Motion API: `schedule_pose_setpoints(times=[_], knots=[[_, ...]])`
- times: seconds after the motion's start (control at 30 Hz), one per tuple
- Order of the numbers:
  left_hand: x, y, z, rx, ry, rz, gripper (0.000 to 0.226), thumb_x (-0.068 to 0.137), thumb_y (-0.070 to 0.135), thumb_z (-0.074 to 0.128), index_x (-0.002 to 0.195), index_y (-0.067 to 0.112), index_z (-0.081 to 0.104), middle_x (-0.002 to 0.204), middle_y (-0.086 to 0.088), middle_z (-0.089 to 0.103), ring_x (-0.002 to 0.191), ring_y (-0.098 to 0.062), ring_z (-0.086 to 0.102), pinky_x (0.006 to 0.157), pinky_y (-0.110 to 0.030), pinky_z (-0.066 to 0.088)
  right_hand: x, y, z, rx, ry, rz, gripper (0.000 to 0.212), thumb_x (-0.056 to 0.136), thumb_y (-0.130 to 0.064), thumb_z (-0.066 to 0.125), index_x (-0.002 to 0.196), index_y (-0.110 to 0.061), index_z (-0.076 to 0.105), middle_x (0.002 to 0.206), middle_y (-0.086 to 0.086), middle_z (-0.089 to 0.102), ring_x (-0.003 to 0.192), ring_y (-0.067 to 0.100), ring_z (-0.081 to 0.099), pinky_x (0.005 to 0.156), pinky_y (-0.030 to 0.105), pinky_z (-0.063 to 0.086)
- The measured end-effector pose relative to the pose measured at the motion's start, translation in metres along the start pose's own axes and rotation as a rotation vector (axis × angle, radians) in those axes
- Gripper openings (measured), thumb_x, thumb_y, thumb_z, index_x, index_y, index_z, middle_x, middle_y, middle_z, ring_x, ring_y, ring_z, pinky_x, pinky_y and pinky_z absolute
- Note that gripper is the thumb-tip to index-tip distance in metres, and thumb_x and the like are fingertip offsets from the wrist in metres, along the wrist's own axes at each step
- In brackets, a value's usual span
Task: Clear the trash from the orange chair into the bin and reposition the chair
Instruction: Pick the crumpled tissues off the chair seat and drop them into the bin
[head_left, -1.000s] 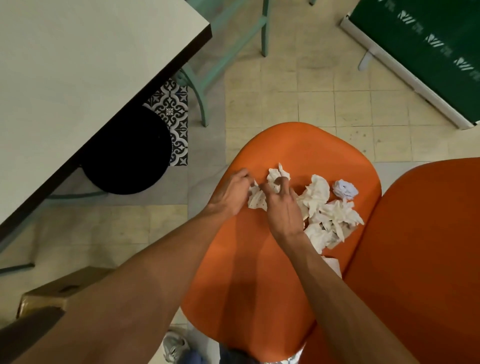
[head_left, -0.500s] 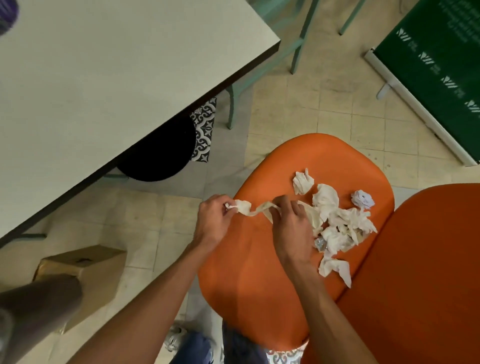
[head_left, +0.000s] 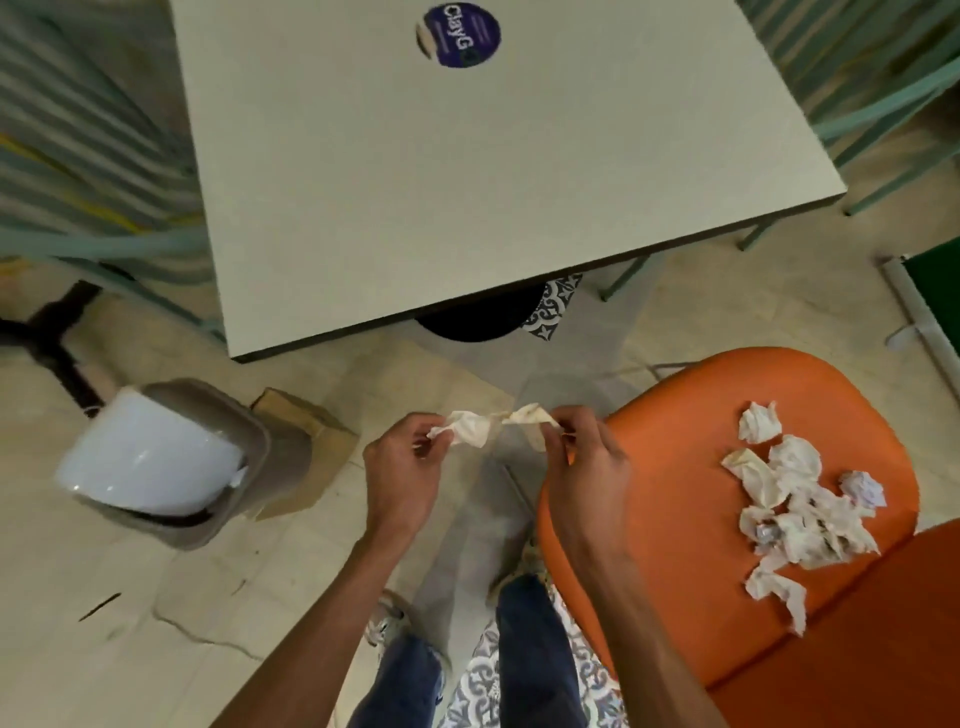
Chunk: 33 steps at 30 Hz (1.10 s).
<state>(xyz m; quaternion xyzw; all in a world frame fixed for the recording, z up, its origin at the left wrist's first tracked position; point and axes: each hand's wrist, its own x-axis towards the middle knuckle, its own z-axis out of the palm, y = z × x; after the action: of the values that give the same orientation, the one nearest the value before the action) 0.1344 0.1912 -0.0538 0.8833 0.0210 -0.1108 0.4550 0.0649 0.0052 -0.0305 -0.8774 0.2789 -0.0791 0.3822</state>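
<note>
Seen from my head: my left hand (head_left: 400, 480) and right hand (head_left: 589, 475) each pinch one end of a twisted tissue (head_left: 485, 427) over open floor (head_left: 291, 582), just off the orange chair (head_left: 670, 467)'s left edge. Crumpled tissues (head_left: 795, 504) lie on the seat. The bin (head_left: 267, 457) stands to my left.

The person has bare forearms (head_left: 631, 618), blue jeans (head_left: 535, 649) and pale sneakers (head_left: 383, 623).

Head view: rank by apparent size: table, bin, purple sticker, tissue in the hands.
1. table
2. bin
3. tissue and sticker: look alike, so not ranked. The tissue is stretched longer and the sticker is rounder; the tissue may also be nearer the camera.
</note>
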Motion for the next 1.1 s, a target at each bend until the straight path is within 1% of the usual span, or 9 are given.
schedule_pose_setpoints(times=[0.07, 0.17, 0.33, 0.53, 0.67, 0.8, 0.9, 1.0, 1.1], knots=[[-0.009, -0.017, -0.042, -0.027, 0.058, -0.038, 0.014, 0.09, 0.018, 0.082, 0.101, 0.023, 0.076, 0.09, 0.013, 0.076, 0.081, 0.005, 0.07, 0.068, -0.007, 0.05, -0.016, -0.033, 0.023, -0.012, -0.049, -0.047, 0.008, 0.104, -0.021, 0.066, 0.112, -0.024, 0.067, 0.102, -0.002, 0.068, 0.097, 0.023, 0.064, 0.081, 0.04, 0.054], [-0.02, -0.042, -0.093, -0.029, 0.133, -0.076, 0.011, 0.09, 0.02, 0.081, 0.097, 0.025, 0.074, 0.086, 0.017, 0.074, 0.082, 0.002, 0.07, 0.069, -0.015, 0.054, -0.039, -0.073, 0.054, -0.017, -0.1, -0.141, 0.007, 0.104, -0.023, 0.066, 0.111, -0.023, 0.067, 0.1, -0.004, 0.069, 0.095, 0.019, 0.064, 0.075, 0.029, 0.047], [-0.036, -0.092, -0.168, 0.039, 0.291, -0.119, 0.01, 0.09, 0.022, 0.081, 0.097, 0.023, 0.074, 0.085, 0.011, 0.074, 0.076, -0.003, 0.069, 0.073, -0.027, 0.056, -0.073, -0.137, 0.114, 0.02, -0.21, -0.276, 0.006, 0.104, -0.021, 0.067, 0.11, -0.022, 0.067, 0.101, -0.003, 0.068, 0.097, 0.021, 0.066, 0.076, 0.043, 0.057], [-0.039, -0.142, -0.228, 0.239, 0.354, -0.094, 0.013, 0.089, 0.019, 0.081, 0.095, 0.02, 0.069, 0.082, 0.003, 0.071, 0.074, -0.015, 0.065, 0.066, -0.028, 0.049, -0.093, -0.181, 0.177, -0.008, -0.343, -0.396, 0.005, 0.105, -0.02, 0.064, 0.11, -0.023, 0.064, 0.102, -0.003, 0.068, 0.101, 0.019, 0.061, 0.077, 0.035, 0.052], [-0.025, -0.166, -0.246, 0.351, 0.342, -0.09, 0.013, 0.089, 0.008, 0.077, 0.098, 0.013, 0.069, 0.092, -0.006, 0.067, 0.08, -0.025, 0.064, 0.065, -0.032, 0.048, -0.094, -0.194, 0.207, -0.055, -0.371, -0.455, 0.006, 0.106, -0.02, 0.064, 0.111, -0.022, 0.063, 0.101, -0.002, 0.068, 0.098, 0.021, 0.061, 0.074, 0.037, 0.052], [-0.005, -0.185, -0.243, 0.534, 0.232, -0.115, 0.017, 0.084, -0.005, 0.074, 0.098, 0.003, 0.069, 0.103, -0.013, 0.062, 0.087, -0.034, 0.064, 0.061, -0.044, 0.057, -0.093, -0.197, 0.225, -0.096, -0.38, -0.478, 0.009, 0.104, -0.02, 0.066, 0.111, -0.024, 0.063, 0.102, -0.003, 0.069, 0.1, 0.022, 0.063, 0.073, 0.039, 0.054], [0.007, -0.187, -0.235, 0.629, 0.092, -0.174, 0.022, 0.082, -0.011, 0.072, 0.101, 0.0, 0.068, 0.115, -0.015, 0.057, 0.098, -0.035, 0.064, 0.073, -0.047, 0.059, -0.091, -0.196, 0.234, -0.118, -0.398, -0.489, 0.011, 0.103, -0.019, 0.067, 0.112, -0.024, 0.064, 0.102, -0.002, 0.069, 0.1, 0.022, 0.063, 0.073, 0.04, 0.055], [0.015, -0.189, -0.229, 0.683, -0.032, -0.244, 0.033, 0.092, -0.007, 0.063, 0.124, 0.001, 0.063, 0.133, -0.014, 0.052, 0.111, -0.034, 0.065, 0.088, -0.044, 0.057, -0.092, -0.195, 0.244, -0.156, -0.43, -0.535, 0.011, 0.103, -0.019, 0.067, 0.113, -0.022, 0.064, 0.102, -0.002, 0.07, 0.099, 0.022, 0.062, 0.071, 0.04, 0.055], [0.014, -0.196, -0.231, 0.65, -0.011, -0.181, 0.04, 0.092, -0.003, 0.065, 0.13, 0.009, 0.064, 0.131, -0.011, 0.061, 0.109, -0.032, 0.069, 0.086, -0.042, 0.061, -0.093, -0.199, 0.254, -0.204, -0.455, -0.575, 0.011, 0.102, -0.019, 0.067, 0.113, -0.02, 0.066, 0.101, 0.002, 0.07, 0.098, 0.023, 0.062, 0.069, 0.037, 0.055]])
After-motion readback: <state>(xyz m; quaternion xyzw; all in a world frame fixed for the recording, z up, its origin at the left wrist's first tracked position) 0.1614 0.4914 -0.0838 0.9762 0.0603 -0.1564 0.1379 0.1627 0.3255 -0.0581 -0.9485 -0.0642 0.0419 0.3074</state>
